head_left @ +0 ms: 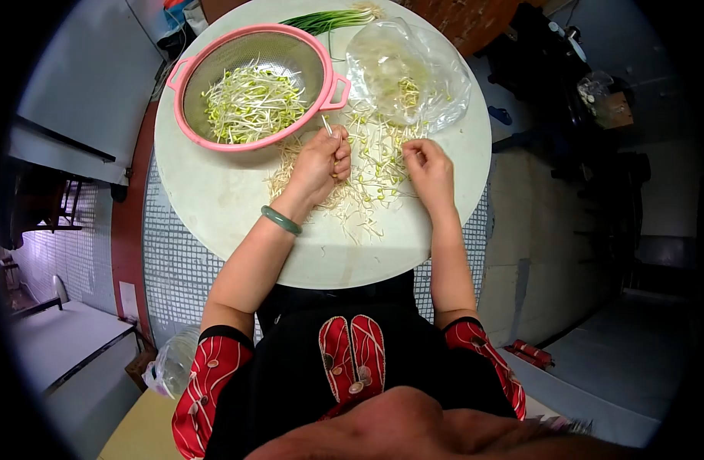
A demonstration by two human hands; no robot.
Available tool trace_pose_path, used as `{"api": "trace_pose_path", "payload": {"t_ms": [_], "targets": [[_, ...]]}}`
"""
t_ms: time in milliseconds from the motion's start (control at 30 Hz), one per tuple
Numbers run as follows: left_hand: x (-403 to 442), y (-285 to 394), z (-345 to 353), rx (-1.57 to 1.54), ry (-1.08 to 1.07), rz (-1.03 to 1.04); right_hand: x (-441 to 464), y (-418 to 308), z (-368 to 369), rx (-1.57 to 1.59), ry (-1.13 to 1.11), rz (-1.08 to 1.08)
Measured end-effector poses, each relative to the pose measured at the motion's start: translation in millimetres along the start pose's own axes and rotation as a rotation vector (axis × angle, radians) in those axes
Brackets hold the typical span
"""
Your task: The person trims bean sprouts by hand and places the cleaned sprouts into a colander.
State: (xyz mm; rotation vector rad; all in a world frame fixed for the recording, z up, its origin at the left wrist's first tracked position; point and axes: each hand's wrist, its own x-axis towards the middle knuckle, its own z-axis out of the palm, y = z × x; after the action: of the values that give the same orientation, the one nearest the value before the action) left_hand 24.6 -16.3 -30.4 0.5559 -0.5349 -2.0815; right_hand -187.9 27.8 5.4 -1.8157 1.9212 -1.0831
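My left hand [320, 162], with a green bangle on the wrist, is closed around some bean sprouts; their white stems [326, 124] poke out above the thumb. Right of it, the fingers of my right hand [430, 172] are pinched together at the edge of the loose bean sprouts [373, 165] spread on the table. Whatever those fingertips hold is too small to make out. Pale root bits [281, 182] lie beside and below my left hand. Beyond it stands a metal colander with a pink rim [237, 146], holding a heap of bean sprouts [256, 103].
A clear plastic bag [448, 84] with some sprouts inside lies at the far right of the round white table [206, 192]. Green onions [321, 21] rest at the far edge. A large clear bottle [174, 360] is below on the left, and a dark slipper [500, 116] lies right.
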Motion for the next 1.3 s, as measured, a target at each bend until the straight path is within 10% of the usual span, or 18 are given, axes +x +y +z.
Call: {"api": "trace_pose_path", "payload": {"t_ms": [267, 700, 1300], "targets": [[-1.0, 3.5, 2.9, 0.197, -0.012, -0.010, 34.0, 34.6, 20.3, -0.430, -0.008, -0.086], [-2.9, 0.4, 6.9, 0.134, -0.132, -0.148, -2.7, -0.7, 17.2, 0.754, -0.253, 0.241], [-2.6, -8.4, 11.2, 0.431, -0.069, -0.130, 4.8, -20.0, 11.4, 0.607, -0.292, 0.126]]}}
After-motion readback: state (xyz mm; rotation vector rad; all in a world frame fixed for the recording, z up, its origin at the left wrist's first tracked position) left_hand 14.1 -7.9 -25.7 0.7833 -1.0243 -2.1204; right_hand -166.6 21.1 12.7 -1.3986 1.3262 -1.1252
